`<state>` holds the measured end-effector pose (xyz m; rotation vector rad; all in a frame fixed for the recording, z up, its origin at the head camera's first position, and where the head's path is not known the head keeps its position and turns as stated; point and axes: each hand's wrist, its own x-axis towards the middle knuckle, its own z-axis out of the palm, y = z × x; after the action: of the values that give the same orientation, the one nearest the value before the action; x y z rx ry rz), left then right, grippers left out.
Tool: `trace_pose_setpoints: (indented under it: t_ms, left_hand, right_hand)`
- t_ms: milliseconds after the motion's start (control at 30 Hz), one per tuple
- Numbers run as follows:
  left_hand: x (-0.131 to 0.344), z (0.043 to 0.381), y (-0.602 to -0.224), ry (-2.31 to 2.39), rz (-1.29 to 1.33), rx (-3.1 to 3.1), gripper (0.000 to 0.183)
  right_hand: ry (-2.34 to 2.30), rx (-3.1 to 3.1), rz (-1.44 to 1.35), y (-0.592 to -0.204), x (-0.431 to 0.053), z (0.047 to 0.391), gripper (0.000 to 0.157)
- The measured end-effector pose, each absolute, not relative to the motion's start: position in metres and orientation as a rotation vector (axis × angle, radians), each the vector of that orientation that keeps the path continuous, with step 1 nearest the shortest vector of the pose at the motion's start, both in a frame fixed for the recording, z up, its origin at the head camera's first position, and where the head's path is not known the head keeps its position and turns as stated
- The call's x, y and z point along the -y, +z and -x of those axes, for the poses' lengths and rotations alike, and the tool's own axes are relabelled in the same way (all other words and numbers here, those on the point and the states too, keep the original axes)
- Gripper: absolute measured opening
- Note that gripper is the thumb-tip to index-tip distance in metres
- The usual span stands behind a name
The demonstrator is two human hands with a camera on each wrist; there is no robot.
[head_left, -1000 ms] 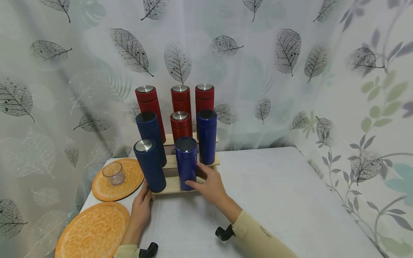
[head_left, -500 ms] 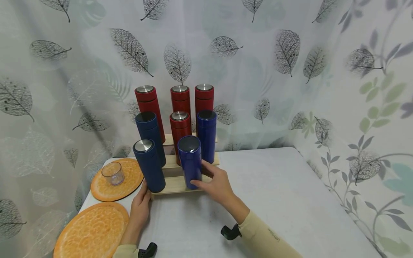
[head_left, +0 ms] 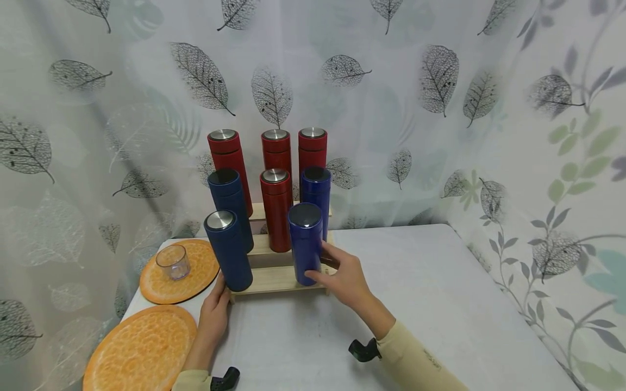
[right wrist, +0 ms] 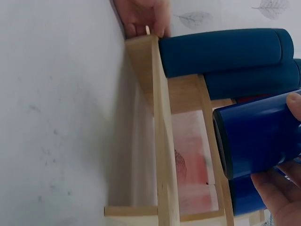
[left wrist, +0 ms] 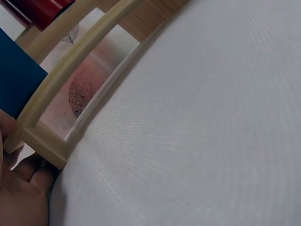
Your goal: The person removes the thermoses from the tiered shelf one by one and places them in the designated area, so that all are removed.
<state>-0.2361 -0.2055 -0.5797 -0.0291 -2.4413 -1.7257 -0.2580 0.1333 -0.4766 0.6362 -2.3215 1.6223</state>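
In the head view, the right hand [head_left: 346, 278] grips the glossy blue thermos flask [head_left: 306, 250], thumb and fingers wrapped round its lower body, over the front step of the tiered wooden rack [head_left: 269, 279], towards 4 o'clock. The main risk, I judge, is a set-down too near the front lip, where the flask could tip; a backward swing might knock the matching blue flask [head_left: 317, 187] at 1 o'clock or the red steel-capped flask [head_left: 277, 214] at 11. The left hand [head_left: 213, 312] is at the rack's 8 o'clock corner; a loose hold could let a bump shift the rack. The left wrist view adds what the head view hides: fingers curled round the rack's leg [left wrist: 47, 147], beside the white tablecloth [left wrist: 188, 132]; the gripped flask is out of sight there. The right wrist view alone shows that flask's dark base raised clear of the front step; whether it touches the blue flask behind, I cannot tell.
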Motion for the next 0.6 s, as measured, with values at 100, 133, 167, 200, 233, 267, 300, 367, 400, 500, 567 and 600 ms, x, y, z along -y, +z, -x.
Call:
trace_pose_setpoints:
  t_ms: [100,133,167,200,233,267,300,367,400,500,567,600]
  left_hand:
    - [0.205,0.237,-0.580,-1.728,0.033,2.429,0.056]
    - [0.205,0.237,-0.580,-1.731,0.033,2.423,0.056]
    - [0.205,0.237,-0.580,-1.730,0.035,2.420,0.056]
    - [0.205,0.237,-0.581,-1.725,0.032,2.424,0.056]
    - [0.205,0.237,-0.580,-1.730,0.030,2.422,0.056]
    - [0.205,0.237,-0.580,-1.726,0.029,2.427,0.056]
    - [0.206,0.237,-0.581,-1.723,0.027,2.431,0.055]
    - [0.206,0.237,-0.581,-1.725,0.029,2.429,0.055]
    - [0.206,0.237,-0.581,-1.725,0.029,2.429,0.055]
    - [0.205,0.237,-0.582,-1.721,0.025,2.427,0.055]
    - [0.206,0.237,-0.582,-1.711,0.016,2.434,0.055]
    - [0.206,0.238,-0.583,-1.704,0.012,2.442,0.055]
  right_hand:
    - [1.616,2.322,-0.630,-0.476,-0.140,0.258,0.077]
    - [1.609,2.323,-0.627,-0.476,-0.141,0.258,0.077]
    - [1.603,2.323,-0.623,-0.475,-0.143,0.258,0.077]
    - [1.596,2.323,-0.619,-0.475,-0.145,0.258,0.077]
    - [1.593,2.318,-0.616,-0.475,-0.147,0.258,0.077]
    - [1.588,2.316,-0.611,-0.475,-0.149,0.258,0.077]
    - [1.584,2.314,-0.609,-0.474,-0.151,0.258,0.077]
    - [1.575,2.316,-0.599,-0.474,-0.155,0.259,0.077]
    - [1.570,2.318,-0.594,-0.474,-0.157,0.259,0.078]
    - [1.548,2.332,-0.571,-0.474,-0.163,0.260,0.077]
    - [1.534,2.340,-0.554,-0.473,-0.167,0.262,0.076]
    - [1.529,2.343,-0.547,-0.472,-0.169,0.263,0.076]
